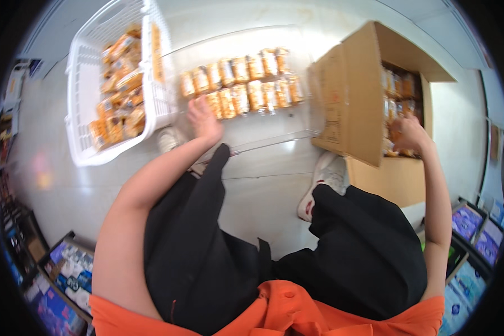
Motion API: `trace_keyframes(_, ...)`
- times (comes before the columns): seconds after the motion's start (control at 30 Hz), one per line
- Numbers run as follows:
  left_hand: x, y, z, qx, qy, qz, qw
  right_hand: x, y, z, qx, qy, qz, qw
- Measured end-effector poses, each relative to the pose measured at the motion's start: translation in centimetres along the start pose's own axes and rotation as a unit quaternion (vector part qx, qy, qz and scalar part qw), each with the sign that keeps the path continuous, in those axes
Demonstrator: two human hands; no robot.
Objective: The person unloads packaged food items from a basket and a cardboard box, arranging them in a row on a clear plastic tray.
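Two rows of small orange-and-clear wrapped snack packets point(239, 101) stand side by side in a shallow clear plastic tray point(274, 136) on the floor. My left hand point(205, 121) rests against the near-left end of the closer row, its fingers stretched out and holding nothing. On the right, an opened brown cardboard box point(336, 101) holds more wrapped packets point(395, 85) of the same kind. My right hand point(413, 134) reaches in over its near side, with the fingers curled around a packet; the fingertips are partly hidden.
A white plastic basket point(84, 101), part filled with loose orange packets point(120, 84), stands at the left. My shoes point(326, 182) are on the pale floor point(263, 196), between basket and box. Shelves with packaged goods point(67, 274) line the lower left; more goods point(467, 221) sit lower right.
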State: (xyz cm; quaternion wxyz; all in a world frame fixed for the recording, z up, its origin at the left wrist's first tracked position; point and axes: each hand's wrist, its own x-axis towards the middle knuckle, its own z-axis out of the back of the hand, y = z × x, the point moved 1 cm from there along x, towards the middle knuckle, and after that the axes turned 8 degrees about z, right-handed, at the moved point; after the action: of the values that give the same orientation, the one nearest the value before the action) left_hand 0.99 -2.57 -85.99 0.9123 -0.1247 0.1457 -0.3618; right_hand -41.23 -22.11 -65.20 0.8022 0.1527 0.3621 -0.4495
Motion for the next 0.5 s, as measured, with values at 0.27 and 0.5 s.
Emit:
trace_keyframes(0.27,-2.7,-1.3,2.9,-0.107,0.069,0.099,0.987,-0.8,0.4,-1.3,0.043,-0.031,-0.009,0.999)
trace_keyframes(0.5,-4.3,-1.5,1.8,-0.205,0.176,0.159,0.95,-1.2,0.5,-1.6,0.06,-0.066,0.009,0.996)
